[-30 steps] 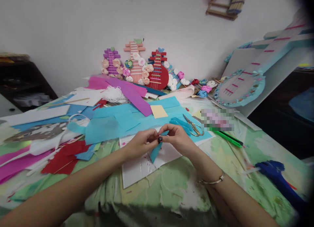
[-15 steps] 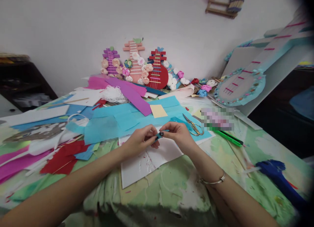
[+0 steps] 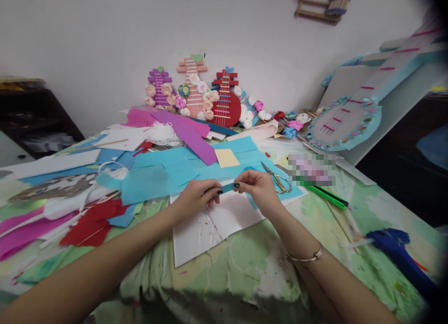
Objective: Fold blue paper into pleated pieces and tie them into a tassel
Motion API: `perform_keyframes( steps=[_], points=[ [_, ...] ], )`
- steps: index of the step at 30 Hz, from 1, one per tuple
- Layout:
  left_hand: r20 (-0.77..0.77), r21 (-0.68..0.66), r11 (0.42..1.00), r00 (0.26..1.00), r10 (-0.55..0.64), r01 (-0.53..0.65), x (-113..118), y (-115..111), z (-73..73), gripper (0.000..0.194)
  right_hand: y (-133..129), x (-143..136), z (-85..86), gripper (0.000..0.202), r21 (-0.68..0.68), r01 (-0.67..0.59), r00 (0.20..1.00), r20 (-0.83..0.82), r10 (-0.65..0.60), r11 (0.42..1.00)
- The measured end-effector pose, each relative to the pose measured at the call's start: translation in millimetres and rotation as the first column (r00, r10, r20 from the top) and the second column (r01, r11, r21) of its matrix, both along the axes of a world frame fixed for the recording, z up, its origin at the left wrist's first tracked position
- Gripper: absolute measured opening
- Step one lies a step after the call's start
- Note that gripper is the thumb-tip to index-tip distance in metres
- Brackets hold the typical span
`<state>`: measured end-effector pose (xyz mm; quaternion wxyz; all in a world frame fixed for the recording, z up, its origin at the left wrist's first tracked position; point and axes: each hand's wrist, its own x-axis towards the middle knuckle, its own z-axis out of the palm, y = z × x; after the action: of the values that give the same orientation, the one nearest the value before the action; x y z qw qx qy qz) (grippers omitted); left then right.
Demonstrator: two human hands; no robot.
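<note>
A narrow blue paper strip (image 3: 228,188) is stretched between my two hands, above a white sheet (image 3: 196,230) at the near middle of the table. My left hand (image 3: 198,197) pinches one end between thumb and fingers. The other end sits in the pinch of my right hand (image 3: 257,189), where a bit of blue hangs below the palm. Just right of that hand lie gold-handled scissors (image 3: 280,180) on light blue paper (image 3: 154,179). White glue-like streaks run across the sheet below my left hand.
A green cutter (image 3: 327,196) and a blue glue gun (image 3: 395,249) lie to the right. Paper scraps, red paper (image 3: 87,226) and white string (image 3: 163,134) spread over the left. Small craft lutes, one red (image 3: 226,105), stand by the wall; a large one (image 3: 345,121) leans at right.
My hands have drawn apart, the right one moving to the right and the left one slightly left. More of the blue strip shows stretched between them.
</note>
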<state>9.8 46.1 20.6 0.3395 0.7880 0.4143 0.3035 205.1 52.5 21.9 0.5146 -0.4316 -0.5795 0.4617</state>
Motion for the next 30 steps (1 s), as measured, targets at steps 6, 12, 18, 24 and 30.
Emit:
perform_keyframes(
  steps=[6, 12, 18, 24, 30],
  points=[
    [-0.024, 0.000, 1.000, 0.999, 0.027, -0.027, 0, 2, -0.2, 0.016, 6, 8, -3.8, 0.016, 0.040, 0.032, 0.994, 0.104, -0.036, 0.999],
    [-0.039, 0.010, 0.997, 0.996, 0.082, -0.082, -5, 10, -3.2, 0.016, 11, 21, -1.0, 0.005, 0.152, 0.014, 0.952, 0.300, -0.059, 0.988],
    [0.004, 0.056, 0.982, 0.983, 0.182, -0.182, -8, 15, -5.5, 0.013, 14, 31, 2.3, 0.019, 0.251, -0.009, 0.893, 0.437, -0.106, 0.968],
    [0.064, 0.056, 0.978, 0.978, 0.196, -0.200, -6, 15, -4.5, 0.014, 15, 35, 0.2, 0.011, 0.319, 0.040, 0.835, 0.510, -0.207, 0.947],
    [0.134, 0.032, 0.973, 0.966, 0.223, -0.229, -10, 16, -3.7, 0.020, 18, 45, 4.0, 0.011, 0.360, 0.118, 0.815, 0.497, -0.297, 0.926]
  ],
)
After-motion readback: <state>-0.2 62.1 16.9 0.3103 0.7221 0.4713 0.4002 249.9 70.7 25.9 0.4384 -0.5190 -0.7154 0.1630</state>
